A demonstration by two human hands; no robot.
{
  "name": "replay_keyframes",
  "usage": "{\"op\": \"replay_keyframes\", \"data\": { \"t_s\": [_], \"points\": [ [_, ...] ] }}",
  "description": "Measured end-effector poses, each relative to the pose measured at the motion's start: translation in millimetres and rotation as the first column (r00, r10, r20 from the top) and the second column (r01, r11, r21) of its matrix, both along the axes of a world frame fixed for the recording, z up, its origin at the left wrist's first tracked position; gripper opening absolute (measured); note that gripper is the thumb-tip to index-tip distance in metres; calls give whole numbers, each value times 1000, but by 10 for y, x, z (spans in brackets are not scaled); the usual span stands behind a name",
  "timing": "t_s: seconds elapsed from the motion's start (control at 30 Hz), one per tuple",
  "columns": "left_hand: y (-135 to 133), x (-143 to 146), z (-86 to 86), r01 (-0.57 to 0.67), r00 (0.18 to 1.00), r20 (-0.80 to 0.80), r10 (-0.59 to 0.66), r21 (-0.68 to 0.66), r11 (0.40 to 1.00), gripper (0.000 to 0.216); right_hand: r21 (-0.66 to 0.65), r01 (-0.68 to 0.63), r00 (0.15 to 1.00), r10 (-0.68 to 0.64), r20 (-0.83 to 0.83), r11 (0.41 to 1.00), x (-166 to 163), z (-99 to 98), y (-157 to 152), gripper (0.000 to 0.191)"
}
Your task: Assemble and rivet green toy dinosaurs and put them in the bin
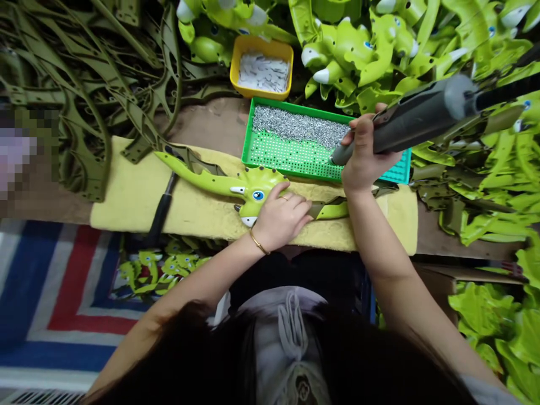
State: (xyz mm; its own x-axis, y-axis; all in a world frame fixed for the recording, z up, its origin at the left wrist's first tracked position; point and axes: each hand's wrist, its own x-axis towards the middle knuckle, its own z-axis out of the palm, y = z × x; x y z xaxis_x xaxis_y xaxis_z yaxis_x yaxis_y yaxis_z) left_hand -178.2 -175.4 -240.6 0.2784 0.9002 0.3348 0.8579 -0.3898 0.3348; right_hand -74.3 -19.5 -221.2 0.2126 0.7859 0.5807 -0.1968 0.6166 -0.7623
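A heap of green parts (367, 56) spreads from twelve to four o'clock, with olive parts (88, 73) at ten. Across the middle lies a yellow cloth (198, 219), bearing the toy (252, 181) at centre, its tail-like end towards nine. A green tray (274, 154) sits at one, and the driver (417, 115) slants at two, its tip over the tray. A tub (233, 76) stands at twelve. The right hand (367, 157) is closed round the driver; the left hand (284, 219), half open, fingers curved, lies on the toy, its grip unclear. Screws (299, 125) fill the tray's far side.
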Motion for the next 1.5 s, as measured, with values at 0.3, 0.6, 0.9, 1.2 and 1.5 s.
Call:
{"op": "replay_keyframes", "data": {
  "t_s": [0.3,0.6,0.9,1.2,1.5],
  "points": [
    [6,-3,55,6,1000,-22,-6,-11,1000,20,28,67,996,-69,50,997,34,86,27,34],
    [41,20,48,-16,998,55,22,-103,995,20,-49,-147,980,153,128,988,386,385,-693,36],
    [49,10,30,-18,999,33,20,-83,996,21,-117,-130,970,151,191,985,353,101,-779,40],
    [-40,-33,125,-2,998,70,4,-35,999,24,34,54,999,-54,8,998,25,285,-156,44],
    [-649,-620,0,-590,365,536,761,-500,635,32,-76,114,986,-103,133,991,-68,-100,70,59]
  ]
}}
